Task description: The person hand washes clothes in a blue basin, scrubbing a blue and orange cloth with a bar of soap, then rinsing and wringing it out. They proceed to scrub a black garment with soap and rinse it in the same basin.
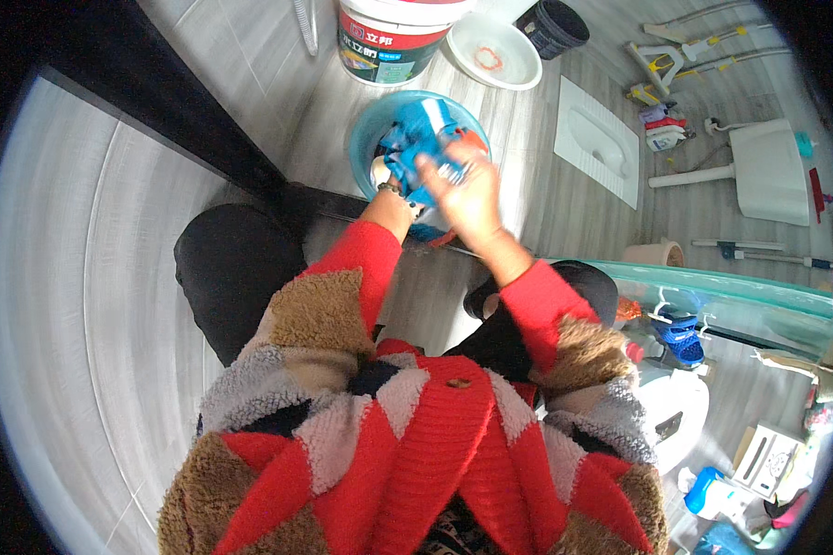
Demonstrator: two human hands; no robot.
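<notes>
A light blue basin (365, 118) on the floor in front of me holds a bunched blue garment (415, 129) with white patches. My right hand (470, 196) is at the garment's right side, slightly smeared by motion, its thumb and fingers curled on the fabric. A beaded bracelet (400, 194) circles my left wrist. My left hand (400, 209) reaches in at the basin's near left, and its fingers are hidden by the fabric. Something orange-red (472, 141) shows past my right fingers, at the basin's far right.
Beyond the basin stand a large paint bucket (389, 46), a white basin (518, 67) and a black bucket (557, 28). A squat toilet (598, 139) is set in the floor to the right. Nearer on the right runs a glass panel edge (713, 282); a dark door frame (157, 120) lies left.
</notes>
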